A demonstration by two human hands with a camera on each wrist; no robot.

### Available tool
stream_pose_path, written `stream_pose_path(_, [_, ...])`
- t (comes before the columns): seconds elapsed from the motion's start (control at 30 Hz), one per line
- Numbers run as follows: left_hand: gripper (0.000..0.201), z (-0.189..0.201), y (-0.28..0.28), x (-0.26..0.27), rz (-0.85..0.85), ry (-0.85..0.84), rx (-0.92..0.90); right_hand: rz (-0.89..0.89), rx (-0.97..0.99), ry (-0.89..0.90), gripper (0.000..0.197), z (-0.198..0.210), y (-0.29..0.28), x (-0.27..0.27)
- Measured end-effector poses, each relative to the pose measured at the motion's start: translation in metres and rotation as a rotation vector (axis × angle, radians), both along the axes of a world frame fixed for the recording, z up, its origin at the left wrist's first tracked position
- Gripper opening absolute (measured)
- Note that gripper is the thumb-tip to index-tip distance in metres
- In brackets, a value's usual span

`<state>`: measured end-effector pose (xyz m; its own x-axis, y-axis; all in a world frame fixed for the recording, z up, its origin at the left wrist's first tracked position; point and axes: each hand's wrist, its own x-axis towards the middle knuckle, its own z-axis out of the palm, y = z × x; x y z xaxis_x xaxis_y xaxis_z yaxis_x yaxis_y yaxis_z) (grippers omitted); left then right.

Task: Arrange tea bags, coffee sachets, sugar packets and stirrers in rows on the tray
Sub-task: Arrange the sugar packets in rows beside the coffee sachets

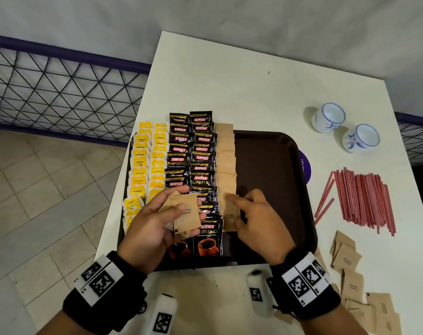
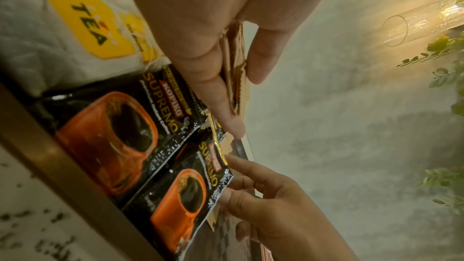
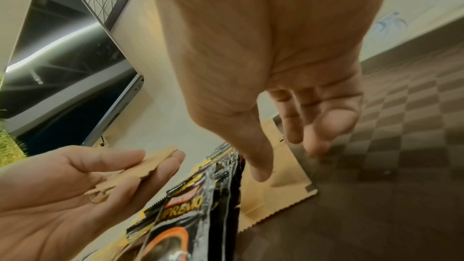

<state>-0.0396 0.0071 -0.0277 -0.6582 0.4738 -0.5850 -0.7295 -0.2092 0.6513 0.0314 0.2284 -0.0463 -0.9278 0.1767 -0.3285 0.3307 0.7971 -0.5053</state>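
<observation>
On the worktop [image 1: 229, 76] sits the tray [image 1: 273, 151]. In it, from left to right, run rows of tea bags [image 1: 147, 163], coffee sachets [image 1: 191, 153] and sugar packets [image 1: 226, 160] — the right part bare. Right of the tray lie the stirrers [image 1: 365, 197]; behind them, two cups [image 1: 345, 128]. Loose sugar packets [image 1: 357, 281] lie nearer, at the right.

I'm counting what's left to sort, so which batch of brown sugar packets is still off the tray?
The loose sugar packets on the white table, right of the tray, below the red stirrers.
</observation>
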Motion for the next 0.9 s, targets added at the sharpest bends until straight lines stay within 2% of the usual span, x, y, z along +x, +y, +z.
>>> stream_pose_path(0.2, [0.036,-0.0002,0.0000,0.0008,-0.007,0.002,-0.002,0.025,0.083,0.023,0.062,0.0004,-0.0092,0.0029])
stream_pose_path(0.57, [0.037,-0.0002,-0.0003,0.0012,-0.010,0.002,0.013,0.105,0.163,0.005,0.060,0.0036,-0.0076,-0.0024])
stream_pose_path(0.73, [0.041,-0.0018,-0.0004,0.0014,-0.002,-0.007,0.026,0.070,0.127,-0.010,0.065,0.0023,-0.0077,-0.0010])
stream_pose_path(0.9, [0.043,-0.0023,-0.0013,0.0015,-0.002,-0.004,0.028,-0.049,0.061,0.005,0.067,-0.0001,-0.0080,0.0019])
